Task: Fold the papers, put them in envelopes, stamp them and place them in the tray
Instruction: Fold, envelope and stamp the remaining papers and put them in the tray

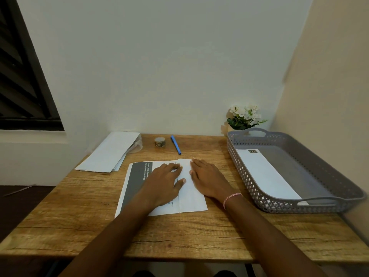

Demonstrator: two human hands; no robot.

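Both hands [187,178] flat on paper [191,196] (half-folded)

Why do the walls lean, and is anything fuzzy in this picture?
Head view: the wide lens tilts the window and side wall; the tray blurs at its right corner; the paper's small print is soft; light is even, no glare on the table.

left hand [165,180] covers pt of the print on the paper [191,198]; rest too small to read. flowers [244,116]: base hidden behind tray [279,205]. window [20,76] cut off at left edge.
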